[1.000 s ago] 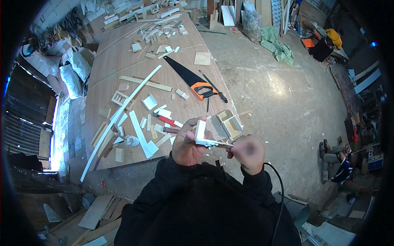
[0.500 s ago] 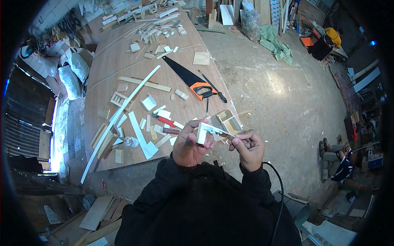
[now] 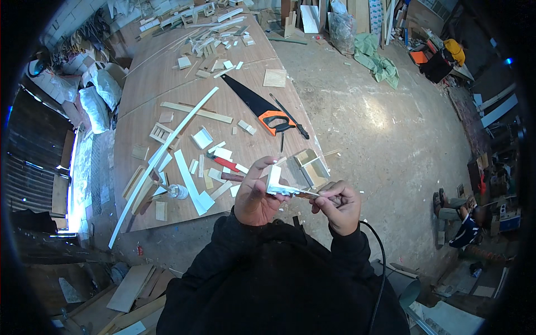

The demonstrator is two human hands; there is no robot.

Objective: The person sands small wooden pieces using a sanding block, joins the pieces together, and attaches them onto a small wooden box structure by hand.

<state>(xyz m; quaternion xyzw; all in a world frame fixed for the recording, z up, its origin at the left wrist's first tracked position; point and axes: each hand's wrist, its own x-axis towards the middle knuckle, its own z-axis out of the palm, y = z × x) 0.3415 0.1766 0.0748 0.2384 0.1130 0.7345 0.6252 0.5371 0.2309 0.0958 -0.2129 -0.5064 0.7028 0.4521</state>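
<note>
My left hand [image 3: 257, 196] is closed on a small pale L-shaped wooden piece [image 3: 273, 181], held up in front of my chest. White, lumpy material, like glue, shows along the piece's lower arm. In a pinch, my right hand [image 3: 339, 205] grips a thin stick [image 3: 307, 194], whose far end meets that white material. Behind my hands, a wooden box with compartments [image 3: 311, 168] rests at the table's right edge. A hammer with a brown handle [image 3: 231, 177] and a red-handled tool [image 3: 225, 162] lie beyond my left hand.
The wooden table [image 3: 144, 106] carries many offcuts, a handsaw [image 3: 251, 103], a long white strip [image 3: 167, 146] and a small clear jar [image 3: 178, 192]. A black cable [image 3: 382, 251] hangs beside my right arm. Another person [image 3: 466, 229] sits at far right.
The L-shaped piece has turned in my left hand, its white-coated arm now lower and nearer me. My right hand has shifted slightly down with the stick.
</note>
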